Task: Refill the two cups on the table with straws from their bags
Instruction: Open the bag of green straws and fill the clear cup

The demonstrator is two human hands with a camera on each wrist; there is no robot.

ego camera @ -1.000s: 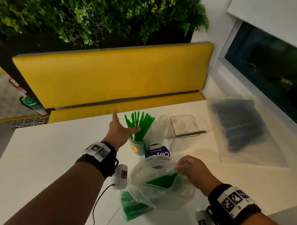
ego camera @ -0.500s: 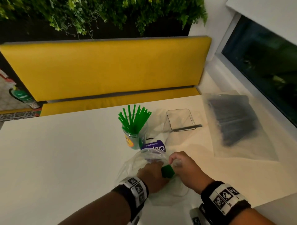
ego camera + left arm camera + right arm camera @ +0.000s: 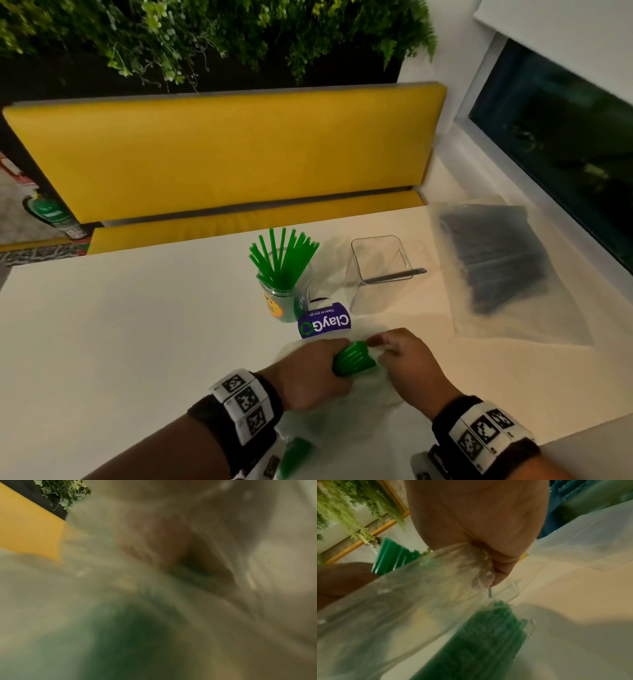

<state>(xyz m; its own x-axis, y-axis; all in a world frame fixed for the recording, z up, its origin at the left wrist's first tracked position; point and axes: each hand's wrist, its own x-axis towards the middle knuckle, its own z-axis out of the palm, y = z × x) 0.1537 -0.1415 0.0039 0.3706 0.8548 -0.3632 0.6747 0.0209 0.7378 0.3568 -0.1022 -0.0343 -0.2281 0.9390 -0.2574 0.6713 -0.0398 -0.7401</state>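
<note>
My left hand [image 3: 318,373] grips a bunch of green straws [image 3: 354,359] at the mouth of a clear plastic bag [image 3: 346,425] near the table's front edge. My right hand [image 3: 400,356] pinches the bag's rim [image 3: 476,563] beside the straws. More green straws [image 3: 479,642] lie inside the bag. Behind the hands stands a round cup [image 3: 286,298] with green straws fanned out of it. To its right is a clear square cup [image 3: 380,270] with one black straw across its rim. A second bag of black straws [image 3: 496,260] lies at the right. The left wrist view is blurred.
A purple "ClayGo" table sign [image 3: 325,323] stands between the round cup and my hands. The white table [image 3: 120,325] stretches to the left. A yellow bench [image 3: 222,154] runs behind it, with plants above and a dark window [image 3: 555,144] on the right.
My left hand came back from the round cup, went into the bag and now grips a bunch of green straws. The right hand stayed pinching the bag's rim.
</note>
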